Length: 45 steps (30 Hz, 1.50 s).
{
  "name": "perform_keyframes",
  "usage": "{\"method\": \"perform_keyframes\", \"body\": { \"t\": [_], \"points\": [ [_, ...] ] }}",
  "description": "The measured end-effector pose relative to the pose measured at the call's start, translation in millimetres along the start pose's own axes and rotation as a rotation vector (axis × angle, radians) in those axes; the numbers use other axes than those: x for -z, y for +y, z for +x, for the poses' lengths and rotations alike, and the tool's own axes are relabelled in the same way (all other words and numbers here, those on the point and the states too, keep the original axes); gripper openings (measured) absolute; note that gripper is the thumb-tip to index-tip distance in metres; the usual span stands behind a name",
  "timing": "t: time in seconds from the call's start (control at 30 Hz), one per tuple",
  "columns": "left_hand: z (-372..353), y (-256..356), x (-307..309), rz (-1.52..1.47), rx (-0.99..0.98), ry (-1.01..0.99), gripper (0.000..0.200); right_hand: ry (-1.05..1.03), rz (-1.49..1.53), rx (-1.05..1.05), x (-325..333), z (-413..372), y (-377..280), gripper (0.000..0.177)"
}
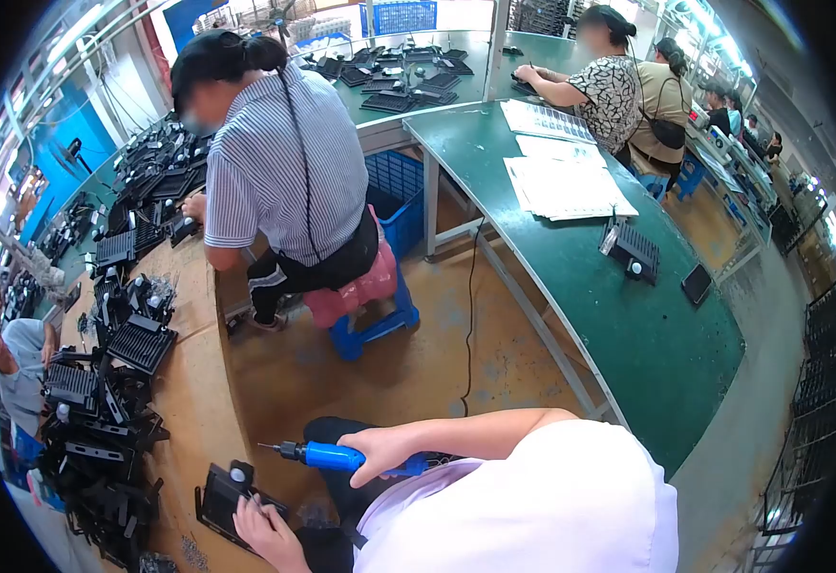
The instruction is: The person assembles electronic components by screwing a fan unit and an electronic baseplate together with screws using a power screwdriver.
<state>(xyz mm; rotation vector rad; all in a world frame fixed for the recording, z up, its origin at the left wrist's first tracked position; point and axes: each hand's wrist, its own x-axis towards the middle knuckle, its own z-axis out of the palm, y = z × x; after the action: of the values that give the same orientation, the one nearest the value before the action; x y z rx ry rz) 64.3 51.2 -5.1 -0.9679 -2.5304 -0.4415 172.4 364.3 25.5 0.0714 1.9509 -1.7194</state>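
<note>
A blue electric screwdriver [334,456] is in my right hand [380,451], whose fingers wrap round its body; its bit points left. Lower down, my left hand [267,535] rests on a black finned lamp unit [219,504] with a round white sensor [237,475] on it. The fingers are bent over the unit's right side, near the edge of the wooden bench [193,382]. The screwdriver's tip is above the unit, apart from it.
Black lamp units [103,458] pile up along the bench's left. A co-worker in a striped shirt [284,162] sits ahead on a blue stool [375,334]. To the right, a green table [571,277] bears papers [571,186], another lamp unit [633,250] and a phone [697,284].
</note>
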Motion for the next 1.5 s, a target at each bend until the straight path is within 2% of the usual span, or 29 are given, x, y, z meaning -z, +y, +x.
{"method": "perform_keyframes", "body": {
  "t": [0.03,0.07,0.17,0.2,0.23,0.3,0.37,0.43,0.57,0.6,0.67,0.7,0.73,0.77,0.83,0.93,1.07,1.5],
  "points": [
    [-6.3,6.9,11.4,0.065,-0.073,-0.016,0.021,0.006,0.002,0.002,0.2,0.7,0.9,0.076],
    [3.2,30.2,43.0,0.107,-0.194,0.065,0.016,0.01,0.003,0.004,0.2,1.5,1.6,0.076],
    [-26.6,48.5,53.8,0.235,-0.003,0.208,0.026,-0.003,-0.011,0.0,-0.3,5.3,0.3,0.076],
    [-45.2,46.7,44.1,-0.015,0.225,0.286,0.036,-0.007,-0.015,0.0,-1.5,5.6,-1.7,0.076],
    [-66.3,33.6,43.8,0.051,0.389,0.174,0.041,-0.01,-0.02,0.0,-3.1,6.2,-2.3,0.076],
    [-87.6,16.0,34.7,0.134,0.545,0.3,0.04,-0.029,-0.026,0.001,-6.3,12.4,0.2,0.076],
    [-94.0,1.8,32.5,0.082,0.642,0.351,0.035,-0.049,-0.035,0.001,-9.7,15.7,0.3,0.075],
    [-97.7,-13.9,30.2,-0.123,0.747,0.32,0.031,-0.07,-0.044,0.0,-11.7,18.3,-3.2,0.075],
    [-112.9,-42.8,31.6,-0.444,0.948,0.279,0.029,-0.069,-0.027,0.028,-14.4,23.8,1.6,0.085],
    [-115.5,-46.4,35.2,-0.488,0.969,0.281,0.031,-0.079,-0.065,-0.038,-12.0,22.8,-3.9,0.087],
    [-110.5,-50.3,47.8,-0.526,0.922,0.259,0.042,-0.052,-0.038,-0.146,-12.8,19.8,-17.3,0.083],
    [-121.3,-63.9,43.4,-0.547,0.764,0.317,0.044,-0.061,-0.043,-0.127,-11.2,25.6,-7.1,0.08],
    [-117.4,-72.7,43.6,-0.801,0.86,0.356,0.043,-0.069,-0.036,-0.138,-11.7,27.0,-6.6,0.078],
    [-116.8,-86.9,45.5,-0.877,0.761,0.349,0.036,-0.056,-0.027,-0.15,-10.5,27.4,-9.1,0.076],
    [-112.3,-101.8,44.0,-0.986,0.734,0.372,0.022,-0.079,-0.013,-0.147,-9.4,26.2,-4.6,0.073],
    [-103.1,-122.9,40.3,-0.91,0.785,0.372,0.019,-0.077,0.008,-0.144,-16.4,39.3,-10.5,0.07],
    [-93.5,-131.7,43.2,-1.021,0.865,0.349,0.02,-0.108,0.008,-0.149,-17.5,50.8,-20.4,0.07],
    [-85.8,-164.8,45.7,-1.087,0.723,0.195,0.024,-0.318,0.106,-0.136,-24.1,70.2,-16.3,0.071]
  ]
}}
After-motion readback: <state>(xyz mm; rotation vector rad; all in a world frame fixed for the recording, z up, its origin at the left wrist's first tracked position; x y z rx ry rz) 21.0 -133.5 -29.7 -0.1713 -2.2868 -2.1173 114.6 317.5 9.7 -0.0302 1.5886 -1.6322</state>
